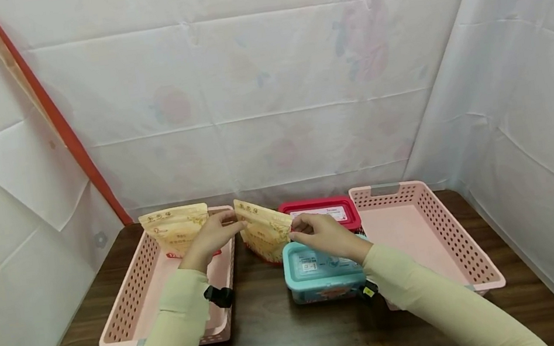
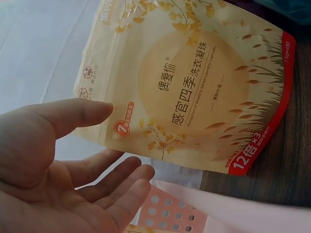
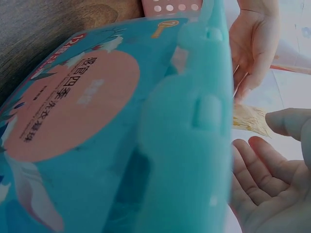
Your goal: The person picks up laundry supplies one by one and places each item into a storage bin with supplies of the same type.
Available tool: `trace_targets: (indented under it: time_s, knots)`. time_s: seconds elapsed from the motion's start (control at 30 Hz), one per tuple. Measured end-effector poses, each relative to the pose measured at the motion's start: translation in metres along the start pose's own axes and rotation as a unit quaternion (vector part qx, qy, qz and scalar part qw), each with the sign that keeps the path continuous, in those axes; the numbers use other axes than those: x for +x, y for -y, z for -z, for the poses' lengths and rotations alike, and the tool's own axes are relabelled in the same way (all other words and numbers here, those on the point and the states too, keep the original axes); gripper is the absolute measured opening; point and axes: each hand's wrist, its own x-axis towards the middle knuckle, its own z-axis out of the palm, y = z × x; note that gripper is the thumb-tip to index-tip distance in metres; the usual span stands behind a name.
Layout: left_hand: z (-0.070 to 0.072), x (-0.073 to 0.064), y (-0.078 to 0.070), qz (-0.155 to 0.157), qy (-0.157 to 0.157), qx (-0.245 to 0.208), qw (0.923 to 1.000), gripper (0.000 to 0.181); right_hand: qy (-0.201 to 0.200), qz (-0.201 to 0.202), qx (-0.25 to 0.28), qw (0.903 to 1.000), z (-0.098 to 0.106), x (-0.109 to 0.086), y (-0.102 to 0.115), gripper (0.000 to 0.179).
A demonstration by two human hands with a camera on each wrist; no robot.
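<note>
A cream stand-up pouch of laundry capsules (image 1: 267,234) with a red bottom band stands in the middle of the table, its top leaning. My left hand (image 1: 215,236) pinches its upper left edge, thumb on the printed front (image 2: 194,92) and index finger behind. At the upper right corner, my right hand (image 1: 324,236) holds the pouch between thumb and fingers. Beneath the right hand sits a teal lidded box (image 1: 299,275), which fills much of the right wrist view. Behind it lies a box with a red lid (image 1: 346,206).
On the left stands a pink perforated basket (image 1: 126,303) with another cream pouch (image 1: 174,230) upright inside, partly behind my left hand. A second pink basket (image 1: 404,232) is at the right, beside the boxes. White patterned sheets (image 1: 253,81) hang behind the dark wooden table (image 1: 280,344).
</note>
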Motion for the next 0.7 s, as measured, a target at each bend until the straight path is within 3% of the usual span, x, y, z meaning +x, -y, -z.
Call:
trace_targets:
  time_s: [0.37, 0.7]
  knots:
    - [-0.0002, 0.0005, 0.004, -0.006, -0.004, -0.005, 1.0, 0.06, -0.012, 0.013, -0.005, 0.9998, 0.0002, 0.0035, -0.0007, 0.011]
    - [-0.0019, 0.001, 0.0045, -0.009, -0.006, -0.005, 0.9999, 0.061, -0.023, -0.001, -0.005, 0.9997, -0.0007, 0.0061, -0.0031, 0.008]
